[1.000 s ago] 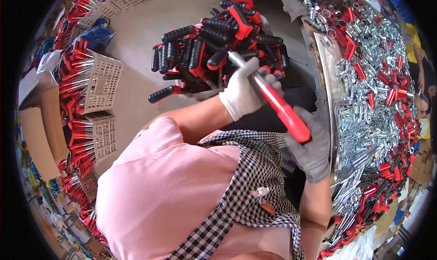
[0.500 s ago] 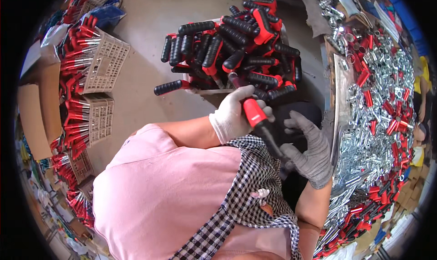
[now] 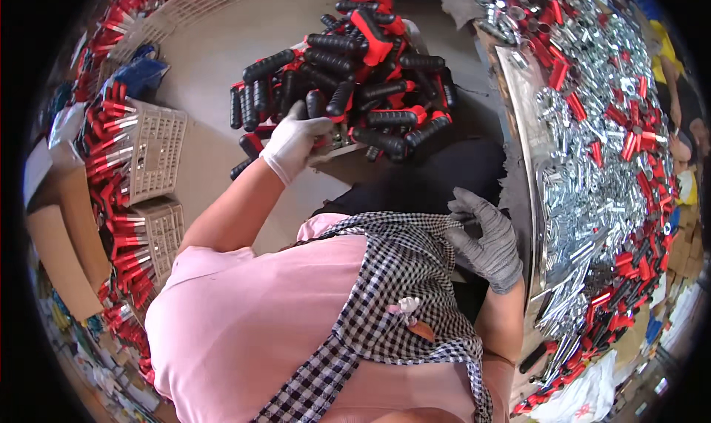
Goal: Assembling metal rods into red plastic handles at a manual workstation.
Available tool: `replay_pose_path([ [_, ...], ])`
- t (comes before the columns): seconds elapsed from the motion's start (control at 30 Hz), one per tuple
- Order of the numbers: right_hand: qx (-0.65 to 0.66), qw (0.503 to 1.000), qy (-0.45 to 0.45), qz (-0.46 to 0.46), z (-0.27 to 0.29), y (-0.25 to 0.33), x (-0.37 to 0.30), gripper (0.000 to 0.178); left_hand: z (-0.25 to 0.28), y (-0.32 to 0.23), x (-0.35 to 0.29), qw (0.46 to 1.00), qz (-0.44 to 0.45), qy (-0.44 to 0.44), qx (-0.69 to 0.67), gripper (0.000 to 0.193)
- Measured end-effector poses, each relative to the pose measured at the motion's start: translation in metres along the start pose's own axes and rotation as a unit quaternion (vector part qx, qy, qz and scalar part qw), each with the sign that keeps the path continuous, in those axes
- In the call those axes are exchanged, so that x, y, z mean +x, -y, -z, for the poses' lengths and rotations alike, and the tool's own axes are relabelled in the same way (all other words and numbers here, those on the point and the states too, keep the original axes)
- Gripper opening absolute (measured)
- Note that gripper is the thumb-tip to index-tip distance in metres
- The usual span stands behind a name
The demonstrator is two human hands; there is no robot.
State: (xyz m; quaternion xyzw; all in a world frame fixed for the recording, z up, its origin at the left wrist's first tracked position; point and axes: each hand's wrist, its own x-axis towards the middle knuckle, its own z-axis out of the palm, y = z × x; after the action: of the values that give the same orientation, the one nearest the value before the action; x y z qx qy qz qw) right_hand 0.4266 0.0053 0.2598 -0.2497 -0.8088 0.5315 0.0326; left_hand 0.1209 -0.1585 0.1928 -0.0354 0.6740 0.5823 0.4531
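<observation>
My left hand point(image 3: 296, 140), in a white glove, reaches to the near side of a heap of black-and-red handles. Its fingers are curled around the red end of a ribbed black-and-red handle point(image 3: 315, 104), which they partly cover. More such handles point(image 3: 392, 118) lie crosswise in the pile, several with red ends showing. Above my lap, beside the checked apron point(image 3: 400, 275), my right hand point(image 3: 485, 239) wears a grey glove. Its fingers are apart, and it holds nothing.
To the right, a long workbench bears a mass of shiny metal parts point(image 3: 592, 186) and red pieces. Pale plastic baskets point(image 3: 159, 153) filled with red-handled pieces stand on the left, near an open cardboard box point(image 3: 70, 238). Another person's arm point(image 3: 672, 90) shows at the far right.
My left hand has moved left and forward to the heap. The red-and-black tool it held in front of me is no longer between my hands. My right hand stays near my lap, fingers apart.
</observation>
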Motion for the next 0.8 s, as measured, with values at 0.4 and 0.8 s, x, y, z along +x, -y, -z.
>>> replay_pose_path([
  [0.4, -0.038, 0.998, 0.0, 0.046, 0.046, -0.061, -0.014, 0.056, 0.063, 0.036, 0.043, 0.554, -0.483, -0.128, 0.666, 0.031],
  [0.8, -0.026, 0.949, -0.309, -0.051, 0.133, -0.083, -0.133, 0.038, -0.061, -0.043, 0.121, 0.68, -0.397, -0.156, 0.597, 0.028],
])
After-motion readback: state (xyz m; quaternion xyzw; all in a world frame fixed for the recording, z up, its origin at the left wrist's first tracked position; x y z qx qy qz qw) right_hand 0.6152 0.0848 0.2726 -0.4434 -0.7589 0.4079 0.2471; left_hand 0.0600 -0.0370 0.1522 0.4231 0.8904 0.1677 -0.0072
